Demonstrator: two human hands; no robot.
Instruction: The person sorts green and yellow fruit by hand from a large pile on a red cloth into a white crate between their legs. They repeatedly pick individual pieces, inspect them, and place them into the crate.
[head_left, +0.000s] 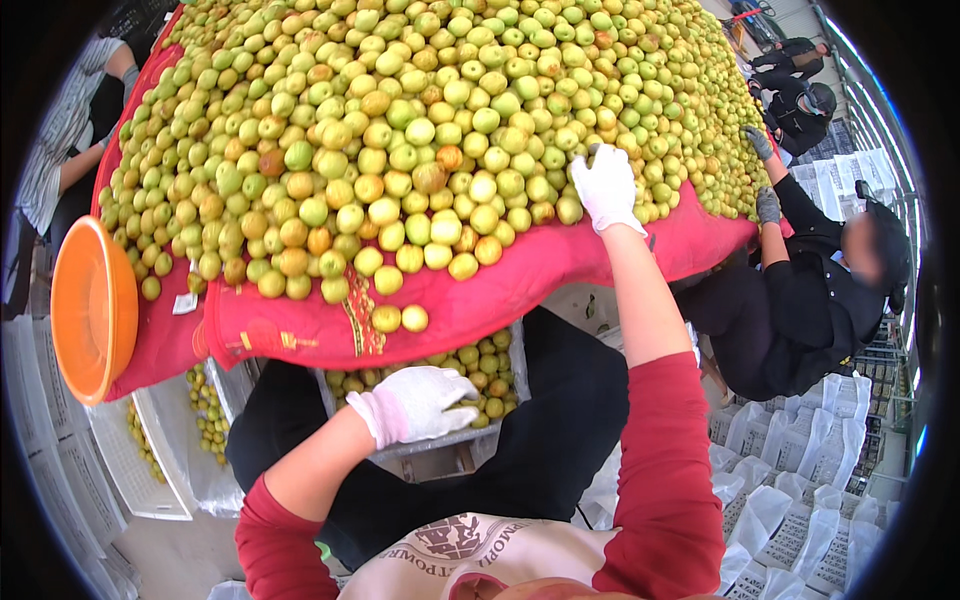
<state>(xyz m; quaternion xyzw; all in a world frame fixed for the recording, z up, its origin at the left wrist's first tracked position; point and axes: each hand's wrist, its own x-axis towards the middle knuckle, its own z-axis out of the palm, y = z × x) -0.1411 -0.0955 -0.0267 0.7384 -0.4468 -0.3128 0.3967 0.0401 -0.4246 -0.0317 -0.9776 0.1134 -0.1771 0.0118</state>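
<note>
A large heap of green and yellow jujube fruits (435, 120) lies on a red quilted cloth (525, 270). My right hand (606, 187), in a white glove, rests on the near right part of the heap, its fingertips among the fruits; whether it grips one is hidden. Lower down, my left hand (424, 401), also gloved in white, hovers over a plastic-lined crate (519, 360) of the same fruits between my knees. Its fingers are slightly apart, and the palm side is hidden. Two loose fruits (400, 319) lie on the cloth above that crate.
An orange plastic basin (94, 311) stands tilted at the cloth's left edge. White crates (161, 450) with some fruits are at lower left. A co-worker (810, 292) in dark clothes reaches to the heap at right, others sit beyond and at left. Lined crates (795, 510) fill the lower right.
</note>
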